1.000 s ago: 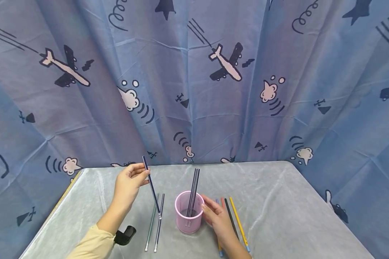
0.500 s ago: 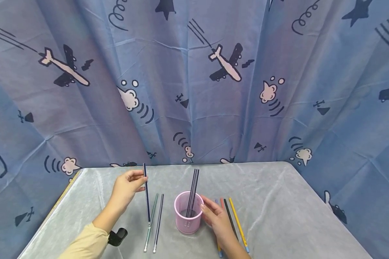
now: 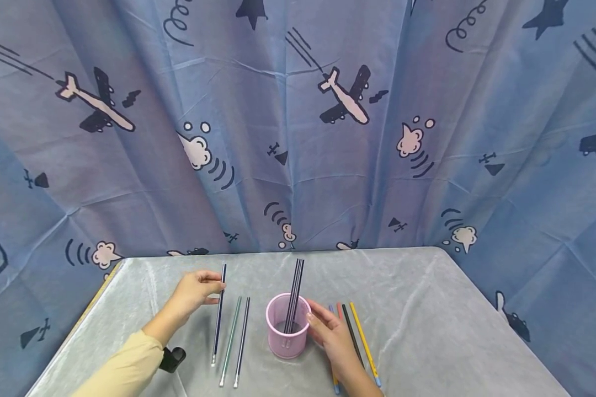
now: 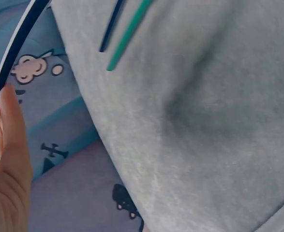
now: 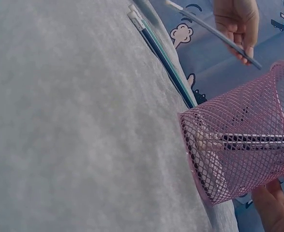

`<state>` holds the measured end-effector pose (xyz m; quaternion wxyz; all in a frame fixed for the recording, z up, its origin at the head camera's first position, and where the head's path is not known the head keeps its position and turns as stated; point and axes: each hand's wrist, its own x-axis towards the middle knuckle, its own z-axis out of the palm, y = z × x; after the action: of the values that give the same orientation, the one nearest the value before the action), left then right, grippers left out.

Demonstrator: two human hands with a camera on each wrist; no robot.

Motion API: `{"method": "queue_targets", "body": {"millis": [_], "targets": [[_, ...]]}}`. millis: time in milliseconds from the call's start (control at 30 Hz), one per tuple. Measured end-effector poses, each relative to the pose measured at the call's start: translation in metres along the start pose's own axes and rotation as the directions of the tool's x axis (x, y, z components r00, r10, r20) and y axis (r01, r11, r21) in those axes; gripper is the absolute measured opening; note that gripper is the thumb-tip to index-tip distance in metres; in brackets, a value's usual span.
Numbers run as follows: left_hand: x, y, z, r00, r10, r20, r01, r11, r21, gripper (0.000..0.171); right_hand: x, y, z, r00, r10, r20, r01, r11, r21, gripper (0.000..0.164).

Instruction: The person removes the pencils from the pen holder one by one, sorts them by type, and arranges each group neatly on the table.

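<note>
My left hand [image 3: 195,292] pinches a dark blue striped pencil [image 3: 219,320] near its upper end, its white eraser end pointing down. To the right of it a green pencil [image 3: 230,342] and another dark blue striped pencil [image 3: 242,342] lie side by side on the table. My right hand [image 3: 331,336] holds the side of a pink mesh pencil cup [image 3: 284,345], fingers behind the rim and thumb at its near side. Several dark striped pencils [image 3: 295,292] lean together inside the cup. In the right wrist view their eraser ends show through the mesh [image 5: 238,111].
Right of the cup lie a yellow pencil [image 3: 363,342], a black pencil [image 3: 352,331], a red pencil [image 3: 340,311] and a purple-tipped pencil, partly hidden by my right hand. A grey cloth covers the table [image 3: 452,331]. A blue patterned curtain [image 3: 298,165] hangs behind.
My left hand has moved left and down with the pencil, away from the two lying pencils. The held pencil's lower end has swung left. My right hand stays at the cup.
</note>
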<state>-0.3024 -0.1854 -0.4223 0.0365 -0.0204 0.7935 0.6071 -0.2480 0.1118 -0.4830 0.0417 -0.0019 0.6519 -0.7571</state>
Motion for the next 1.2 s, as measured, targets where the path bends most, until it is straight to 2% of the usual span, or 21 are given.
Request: {"method": "queue_targets", "body": {"millis": [133,433,767,1133,1200], "targets": [[0.003,-0.005,0.002,0.999,-0.014,0.04,0.013,1.0,0.012,0.036,0.0,0.0,-0.001,1.0,0.006,-0.011,-0.006,1.0,-0.014,0.052],[0.008,-0.019,0.008,0.995,-0.101,0.026,0.099,0.994,0.048,0.032,0.001,0.0,-0.002,1.0,0.0,-0.008,0.0,1.0,-0.001,0.053],[0.012,-0.031,0.014,0.992,-0.12,0.043,0.117,0.99,0.08,0.028,0.0,-0.001,-0.002,1.0,-0.004,0.005,0.004,1.0,0.002,0.053],[0.016,-0.04,0.018,0.981,-0.192,0.031,0.185,0.97,0.155,0.021,0.0,-0.001,-0.002,1.0,-0.006,0.006,0.006,1.0,0.008,0.053],[0.015,-0.043,0.018,0.977,-0.213,0.012,0.208,0.964,0.167,0.018,0.0,0.0,-0.001,1.0,-0.003,0.011,0.003,1.0,0.005,0.053]]}}
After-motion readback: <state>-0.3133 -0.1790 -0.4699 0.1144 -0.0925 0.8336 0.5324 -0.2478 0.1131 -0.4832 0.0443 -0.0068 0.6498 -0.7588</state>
